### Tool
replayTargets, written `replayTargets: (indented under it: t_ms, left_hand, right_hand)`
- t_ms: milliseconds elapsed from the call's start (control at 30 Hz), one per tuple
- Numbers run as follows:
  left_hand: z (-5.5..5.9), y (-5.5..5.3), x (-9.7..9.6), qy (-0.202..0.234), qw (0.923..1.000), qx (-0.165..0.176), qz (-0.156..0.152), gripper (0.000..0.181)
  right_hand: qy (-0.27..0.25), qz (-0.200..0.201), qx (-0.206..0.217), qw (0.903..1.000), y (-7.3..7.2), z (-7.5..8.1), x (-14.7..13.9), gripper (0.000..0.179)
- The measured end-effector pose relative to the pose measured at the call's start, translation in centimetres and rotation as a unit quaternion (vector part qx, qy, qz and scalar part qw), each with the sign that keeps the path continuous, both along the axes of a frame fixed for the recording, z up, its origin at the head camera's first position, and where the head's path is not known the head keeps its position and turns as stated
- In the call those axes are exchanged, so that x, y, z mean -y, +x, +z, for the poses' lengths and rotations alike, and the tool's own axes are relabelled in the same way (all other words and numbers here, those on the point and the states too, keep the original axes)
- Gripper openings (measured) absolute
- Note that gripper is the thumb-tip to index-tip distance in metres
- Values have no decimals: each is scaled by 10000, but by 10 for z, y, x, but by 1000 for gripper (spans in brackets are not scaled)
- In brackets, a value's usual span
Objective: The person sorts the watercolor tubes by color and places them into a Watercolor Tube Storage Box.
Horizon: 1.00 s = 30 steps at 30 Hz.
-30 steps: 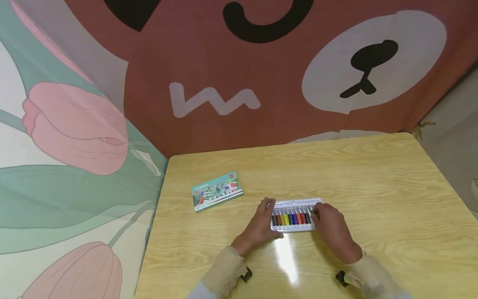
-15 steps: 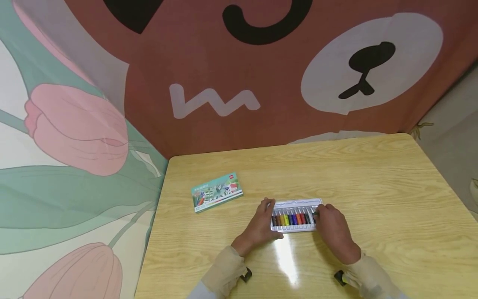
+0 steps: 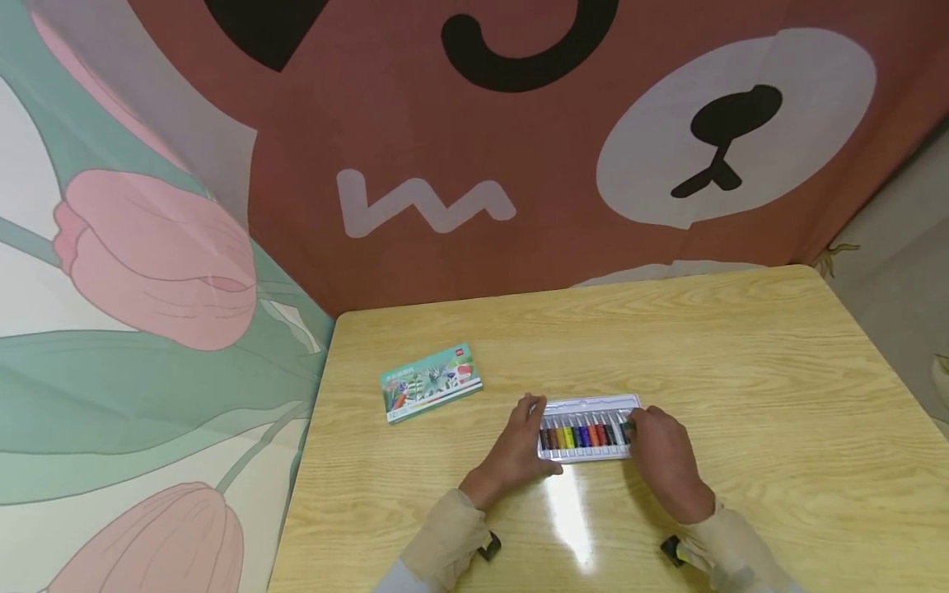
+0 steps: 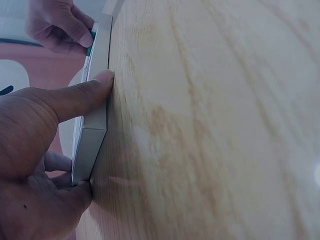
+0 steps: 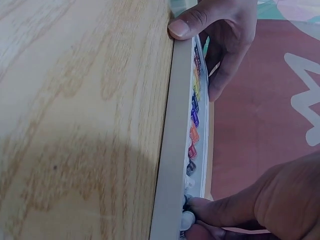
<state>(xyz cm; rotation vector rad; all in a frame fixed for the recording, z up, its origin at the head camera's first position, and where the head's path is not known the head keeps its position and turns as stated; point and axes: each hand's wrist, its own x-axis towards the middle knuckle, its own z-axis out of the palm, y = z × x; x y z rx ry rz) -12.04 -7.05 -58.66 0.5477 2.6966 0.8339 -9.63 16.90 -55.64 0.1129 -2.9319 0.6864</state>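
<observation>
A shallow white tray (image 3: 589,404) lies on the wooden table with a row of small paint tubes (image 3: 582,435) in many colours. My left hand (image 3: 511,451) grips its left end, thumb (image 4: 82,97) along the front wall and fingers round the far side. At the right end, my right hand (image 3: 667,461) pinches a dark green paint tube (image 4: 90,49) between thumb and fingertips, down in the row. A pale round cap (image 5: 188,220) shows beside those fingertips in the right wrist view. The fingers hide most of the green tube.
A flat teal box (image 3: 432,383) with a printed picture lies behind and left of the tray. The wooden table (image 3: 778,371) runs back to a curtain with a bear print (image 3: 415,272). A flower-print curtain (image 3: 170,395) hangs along the left edge.
My right hand has shifted slightly right and lower along the tray's end with the green tube, uncovering a white tube beside it. The left hand keeps its hold.
</observation>
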Motion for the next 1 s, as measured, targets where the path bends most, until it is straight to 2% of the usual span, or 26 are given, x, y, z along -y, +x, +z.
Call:
replayTargets:
  t_ms: [233, 600, 1000]
  left_hand:
    - [-1, 0, 0, 5, 10000, -4, 16, 117]
    - [0, 0, 0, 17, 10000, -11, -20, 117]
    - [0, 0, -1, -9, 10000, 9, 37, 117]
  right_hand:
    - [221, 90, 227, 9995, 0, 0, 2, 20]
    - [277, 119, 301, 9991, -1, 4, 4, 16]
    - [351, 225, 171, 9990, 3, 2, 2, 11]
